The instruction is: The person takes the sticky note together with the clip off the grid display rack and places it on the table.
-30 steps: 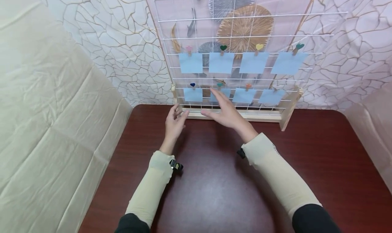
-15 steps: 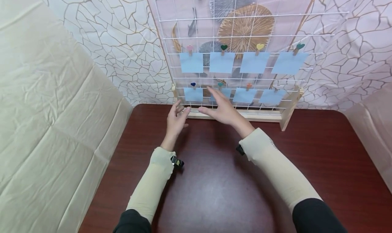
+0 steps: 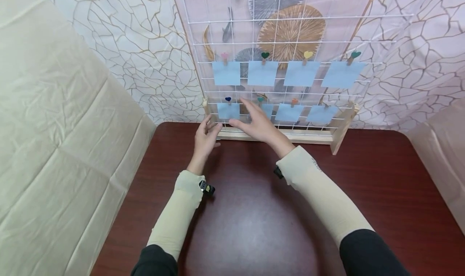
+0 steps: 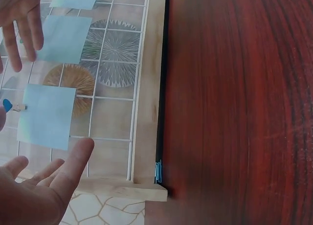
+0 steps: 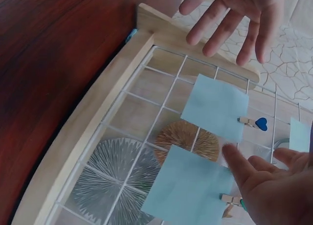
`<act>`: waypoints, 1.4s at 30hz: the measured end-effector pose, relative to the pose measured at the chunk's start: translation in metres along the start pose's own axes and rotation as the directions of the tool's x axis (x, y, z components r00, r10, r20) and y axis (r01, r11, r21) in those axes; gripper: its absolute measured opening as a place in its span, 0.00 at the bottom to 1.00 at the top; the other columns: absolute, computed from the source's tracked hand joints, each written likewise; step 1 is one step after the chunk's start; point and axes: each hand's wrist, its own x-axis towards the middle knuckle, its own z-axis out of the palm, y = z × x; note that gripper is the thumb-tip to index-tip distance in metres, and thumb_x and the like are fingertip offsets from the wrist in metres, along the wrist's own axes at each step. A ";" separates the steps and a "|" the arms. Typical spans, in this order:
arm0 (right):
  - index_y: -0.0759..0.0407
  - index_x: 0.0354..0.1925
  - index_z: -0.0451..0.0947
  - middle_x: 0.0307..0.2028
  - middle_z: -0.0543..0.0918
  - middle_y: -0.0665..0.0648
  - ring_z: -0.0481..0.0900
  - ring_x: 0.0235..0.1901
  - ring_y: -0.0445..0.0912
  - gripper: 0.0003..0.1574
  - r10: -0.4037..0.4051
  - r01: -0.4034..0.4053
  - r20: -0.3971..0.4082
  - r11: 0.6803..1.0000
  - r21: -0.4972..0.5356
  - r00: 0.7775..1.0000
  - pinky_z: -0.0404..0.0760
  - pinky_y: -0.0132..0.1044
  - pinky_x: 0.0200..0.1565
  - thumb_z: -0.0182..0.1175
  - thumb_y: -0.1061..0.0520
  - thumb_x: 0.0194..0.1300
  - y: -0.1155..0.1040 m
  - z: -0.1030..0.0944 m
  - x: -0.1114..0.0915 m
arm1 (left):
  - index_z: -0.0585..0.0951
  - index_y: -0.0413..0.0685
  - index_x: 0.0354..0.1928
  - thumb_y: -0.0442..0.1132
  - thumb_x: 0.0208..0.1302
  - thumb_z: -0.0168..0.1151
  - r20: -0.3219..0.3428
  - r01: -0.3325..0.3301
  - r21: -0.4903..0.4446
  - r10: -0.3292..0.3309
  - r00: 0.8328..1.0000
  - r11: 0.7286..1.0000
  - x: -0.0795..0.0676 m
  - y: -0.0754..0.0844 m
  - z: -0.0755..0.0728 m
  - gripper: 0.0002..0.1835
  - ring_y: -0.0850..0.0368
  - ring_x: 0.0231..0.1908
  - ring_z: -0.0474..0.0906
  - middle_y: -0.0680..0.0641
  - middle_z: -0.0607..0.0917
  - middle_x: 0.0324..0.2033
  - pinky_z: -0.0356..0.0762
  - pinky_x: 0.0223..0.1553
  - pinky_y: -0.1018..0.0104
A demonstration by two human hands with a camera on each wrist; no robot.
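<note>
A white wire grid (image 3: 247, 45) stands in a wooden base (image 3: 305, 137) at the table's back. Blue paper sheets hang on it in two rows, pegged by small wooden clothespins with coloured hearts. My left hand (image 3: 205, 142) is by the grid's lower left corner, fingers loosely bent, holding nothing. My right hand (image 3: 259, 124) reaches before the lower row, fingers extended and thumb apart, partly hiding one sheet (image 3: 267, 109). Between the hands hangs the lower left sheet (image 5: 216, 107), held by a clothespin with a dark blue heart (image 5: 261, 123). Neither hand visibly grips it.
A dark red wooden table (image 3: 239, 211) spreads out in front of the grid. Behind it is a patterned backdrop (image 3: 145, 46), and a cream cloth (image 3: 65, 139) hangs on the left. A small blue object (image 4: 158, 171) shows beside the base near its corner.
My right hand has shifted left and slightly up, toward the lower left sheet. The left hand has risen a little. The sheets hang as before.
</note>
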 end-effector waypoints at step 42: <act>0.55 0.84 0.54 0.81 0.58 0.60 0.63 0.76 0.58 0.45 0.056 -0.053 -0.017 0.985 0.166 0.998 0.69 0.55 0.71 0.57 0.42 0.81 -0.011 0.018 0.041 | 0.65 0.56 0.81 0.44 0.78 0.61 0.021 0.030 0.018 -0.031 0.999 0.999 0.025 0.003 0.011 0.33 0.45 0.66 0.77 0.41 0.74 0.73 0.85 0.48 0.37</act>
